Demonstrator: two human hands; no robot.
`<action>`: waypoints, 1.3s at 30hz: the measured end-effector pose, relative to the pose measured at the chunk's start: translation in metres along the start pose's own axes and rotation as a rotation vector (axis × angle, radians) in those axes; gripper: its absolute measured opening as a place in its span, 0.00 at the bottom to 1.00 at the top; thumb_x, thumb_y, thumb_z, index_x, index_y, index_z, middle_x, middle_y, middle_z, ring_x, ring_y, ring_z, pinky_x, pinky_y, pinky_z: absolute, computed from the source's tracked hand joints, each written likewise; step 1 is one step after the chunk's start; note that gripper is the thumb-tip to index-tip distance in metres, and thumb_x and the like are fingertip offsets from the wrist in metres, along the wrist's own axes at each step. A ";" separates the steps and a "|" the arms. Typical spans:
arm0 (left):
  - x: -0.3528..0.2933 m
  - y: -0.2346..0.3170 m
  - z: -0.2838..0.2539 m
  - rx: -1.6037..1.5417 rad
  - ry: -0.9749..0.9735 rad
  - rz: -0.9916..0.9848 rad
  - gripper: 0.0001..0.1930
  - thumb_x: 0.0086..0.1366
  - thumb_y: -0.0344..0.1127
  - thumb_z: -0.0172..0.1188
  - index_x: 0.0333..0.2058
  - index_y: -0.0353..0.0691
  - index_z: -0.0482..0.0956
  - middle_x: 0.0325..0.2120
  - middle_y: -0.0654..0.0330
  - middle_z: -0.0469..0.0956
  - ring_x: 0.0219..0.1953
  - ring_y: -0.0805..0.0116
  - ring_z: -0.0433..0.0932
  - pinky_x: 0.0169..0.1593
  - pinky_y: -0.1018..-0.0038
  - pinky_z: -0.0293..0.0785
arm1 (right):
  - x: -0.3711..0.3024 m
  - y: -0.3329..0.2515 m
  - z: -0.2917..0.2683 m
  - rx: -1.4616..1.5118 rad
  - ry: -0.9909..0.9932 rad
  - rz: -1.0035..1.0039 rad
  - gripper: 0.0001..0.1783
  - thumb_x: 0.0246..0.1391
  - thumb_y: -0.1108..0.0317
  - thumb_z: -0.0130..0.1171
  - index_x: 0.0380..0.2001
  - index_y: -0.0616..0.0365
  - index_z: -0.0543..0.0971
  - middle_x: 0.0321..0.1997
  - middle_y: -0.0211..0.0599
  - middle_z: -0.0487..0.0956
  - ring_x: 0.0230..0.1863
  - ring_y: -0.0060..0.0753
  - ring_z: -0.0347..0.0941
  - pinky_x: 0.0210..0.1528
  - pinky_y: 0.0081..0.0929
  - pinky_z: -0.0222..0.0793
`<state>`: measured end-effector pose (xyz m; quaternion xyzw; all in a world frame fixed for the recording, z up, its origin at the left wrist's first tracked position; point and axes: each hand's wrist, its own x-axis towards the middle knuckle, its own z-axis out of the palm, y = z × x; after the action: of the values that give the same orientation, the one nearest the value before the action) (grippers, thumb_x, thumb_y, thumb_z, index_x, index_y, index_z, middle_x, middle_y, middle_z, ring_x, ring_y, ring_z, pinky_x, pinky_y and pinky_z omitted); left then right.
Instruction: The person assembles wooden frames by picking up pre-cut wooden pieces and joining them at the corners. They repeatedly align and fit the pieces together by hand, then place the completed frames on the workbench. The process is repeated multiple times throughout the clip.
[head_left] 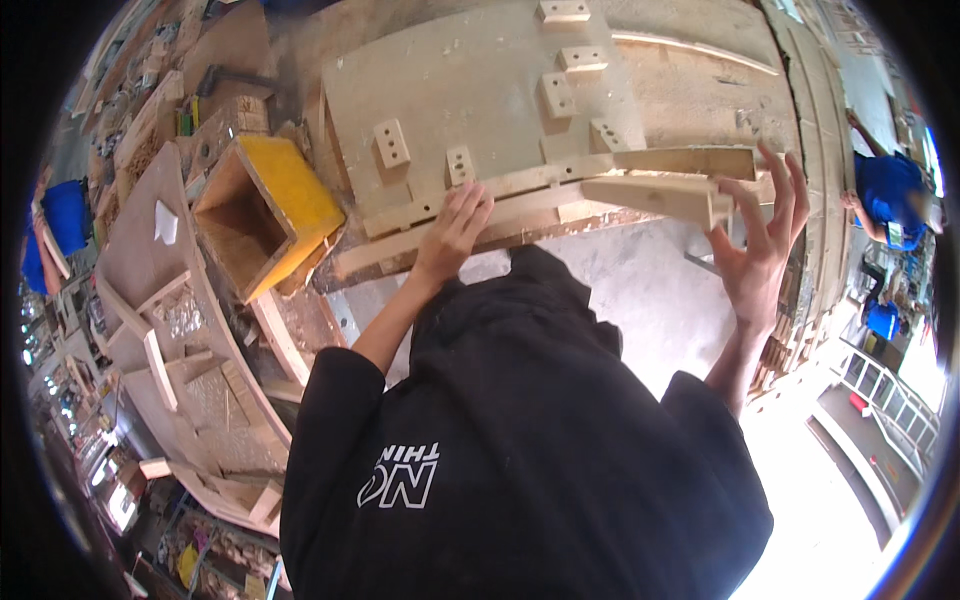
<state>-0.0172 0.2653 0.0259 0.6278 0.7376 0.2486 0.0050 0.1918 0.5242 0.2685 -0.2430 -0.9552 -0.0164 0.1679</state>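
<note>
My left hand [455, 232] lies with its fingers stretched over a long pale wooden strip [385, 245] along the near edge of a wooden board [440, 80]. At the right, my right hand [755, 245] has its thumb and index finger on either side of the end of a wooden bar [650, 197]; the other fingers are spread. That bar sits at a slight angle to the strip. Just beyond my left fingers stands a small drilled wooden block [459, 166]. Another drilled block [391, 143] is to its left, and several more sit toward the right of the board.
A yellow-sided open wooden box [295, 190] stands left of the board. Farther left are a curved panel with wooden battens [150, 340] and a black-handled tool [222, 78]. People in blue [890, 195] appear at both sides. A metal rack [890, 390] is at the right.
</note>
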 end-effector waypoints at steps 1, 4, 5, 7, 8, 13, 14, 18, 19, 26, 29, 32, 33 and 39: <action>-0.003 0.001 0.001 0.007 0.015 0.002 0.22 0.60 0.29 0.52 0.55 0.34 0.72 0.59 0.48 0.67 0.66 0.52 0.61 0.67 0.57 0.59 | -0.004 -0.002 -0.004 -0.008 0.005 0.003 0.30 0.24 0.79 0.73 0.38 0.46 0.82 0.68 0.30 0.63 0.70 0.47 0.50 0.70 0.49 0.56; -0.007 0.002 0.007 0.016 0.025 -0.006 0.21 0.62 0.29 0.49 0.54 0.35 0.72 0.61 0.48 0.66 0.66 0.52 0.60 0.69 0.58 0.54 | -0.021 -0.001 -0.008 -0.062 0.017 0.018 0.29 0.25 0.81 0.71 0.37 0.44 0.82 0.67 0.31 0.63 0.69 0.47 0.51 0.70 0.46 0.58; -0.004 0.003 0.008 0.011 0.021 0.010 0.21 0.62 0.29 0.49 0.54 0.35 0.73 0.61 0.48 0.66 0.67 0.52 0.60 0.69 0.58 0.53 | -0.023 0.001 -0.009 -0.070 0.038 0.022 0.29 0.24 0.81 0.71 0.37 0.44 0.82 0.66 0.31 0.63 0.69 0.47 0.52 0.69 0.46 0.59; 0.006 0.007 0.011 -0.001 0.010 0.042 0.21 0.62 0.31 0.50 0.54 0.35 0.73 0.61 0.48 0.66 0.67 0.52 0.59 0.70 0.57 0.50 | -0.021 0.007 -0.008 -0.187 0.079 0.027 0.27 0.28 0.76 0.74 0.39 0.46 0.83 0.66 0.33 0.63 0.68 0.46 0.54 0.67 0.45 0.61; 0.011 0.012 0.016 0.014 0.021 0.065 0.21 0.61 0.32 0.51 0.53 0.36 0.73 0.61 0.48 0.65 0.67 0.52 0.59 0.70 0.57 0.49 | -0.021 0.013 -0.007 -0.225 0.103 0.038 0.26 0.29 0.73 0.74 0.40 0.46 0.83 0.66 0.34 0.62 0.67 0.46 0.54 0.67 0.45 0.61; 0.032 0.027 0.035 0.127 0.024 0.117 0.23 0.58 0.36 0.55 0.53 0.40 0.74 0.62 0.46 0.63 0.68 0.50 0.57 0.71 0.55 0.46 | -0.035 0.015 -0.011 -0.140 0.396 0.154 0.31 0.37 0.63 0.77 0.48 0.52 0.79 0.62 0.38 0.69 0.61 0.44 0.64 0.58 0.41 0.64; 0.028 0.026 0.033 0.130 0.009 0.125 0.23 0.57 0.36 0.55 0.53 0.41 0.73 0.63 0.46 0.62 0.68 0.49 0.57 0.71 0.54 0.46 | -0.041 0.015 -0.012 -0.162 0.391 0.135 0.33 0.42 0.60 0.75 0.53 0.56 0.76 0.59 0.41 0.73 0.58 0.44 0.69 0.55 0.40 0.65; 0.026 0.024 0.038 0.092 -0.030 0.127 0.26 0.57 0.35 0.55 0.56 0.41 0.72 0.63 0.47 0.61 0.68 0.49 0.57 0.71 0.49 0.43 | -0.052 0.012 0.021 0.090 0.227 0.404 0.39 0.47 0.53 0.71 0.59 0.60 0.68 0.58 0.49 0.73 0.57 0.47 0.71 0.54 0.42 0.66; 0.026 0.024 0.039 0.119 -0.019 0.111 0.26 0.57 0.36 0.56 0.57 0.42 0.71 0.63 0.47 0.61 0.68 0.50 0.56 0.71 0.48 0.42 | -0.046 0.010 0.031 0.103 0.299 0.382 0.40 0.47 0.52 0.71 0.59 0.61 0.67 0.58 0.50 0.73 0.57 0.48 0.71 0.54 0.43 0.66; -0.068 -0.027 -0.031 0.070 0.253 -0.415 0.37 0.55 0.41 0.67 0.62 0.40 0.63 0.65 0.47 0.59 0.68 0.50 0.55 0.70 0.48 0.43 | -0.020 -0.001 0.077 0.157 0.549 0.555 0.35 0.44 0.55 0.75 0.49 0.64 0.70 0.46 0.51 0.76 0.43 0.41 0.79 0.42 0.29 0.78; -0.106 -0.037 -0.026 -0.202 0.352 -0.666 0.42 0.57 0.39 0.67 0.65 0.34 0.55 0.65 0.44 0.57 0.68 0.46 0.54 0.69 0.55 0.50 | -0.015 -0.001 0.080 0.381 0.667 0.478 0.33 0.43 0.60 0.76 0.47 0.65 0.72 0.43 0.46 0.76 0.42 0.38 0.78 0.43 0.31 0.77; -0.117 -0.032 -0.006 -0.290 0.412 -0.722 0.42 0.60 0.37 0.66 0.66 0.31 0.51 0.65 0.43 0.57 0.67 0.44 0.56 0.67 0.60 0.56 | -0.017 0.005 0.077 0.253 0.642 0.415 0.31 0.42 0.63 0.77 0.45 0.65 0.73 0.41 0.42 0.77 0.40 0.33 0.76 0.43 0.26 0.75; -0.117 -0.029 -0.002 -0.261 0.446 -0.720 0.42 0.60 0.36 0.65 0.66 0.31 0.50 0.65 0.42 0.56 0.67 0.44 0.56 0.66 0.61 0.57 | -0.019 0.005 0.079 0.283 0.619 0.428 0.30 0.42 0.63 0.77 0.45 0.64 0.73 0.40 0.41 0.77 0.40 0.32 0.76 0.42 0.25 0.74; -0.115 -0.025 0.008 -0.234 0.497 -0.732 0.41 0.62 0.34 0.64 0.67 0.31 0.49 0.65 0.43 0.57 0.66 0.45 0.59 0.66 0.61 0.59 | -0.019 -0.001 0.086 0.446 0.705 0.471 0.32 0.43 0.64 0.77 0.47 0.64 0.71 0.38 0.41 0.78 0.39 0.30 0.77 0.43 0.26 0.74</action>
<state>-0.0137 0.1594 -0.0260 0.2424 0.8566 0.4552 -0.0138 0.1795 0.5242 0.1815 -0.3903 -0.7392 0.1459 0.5291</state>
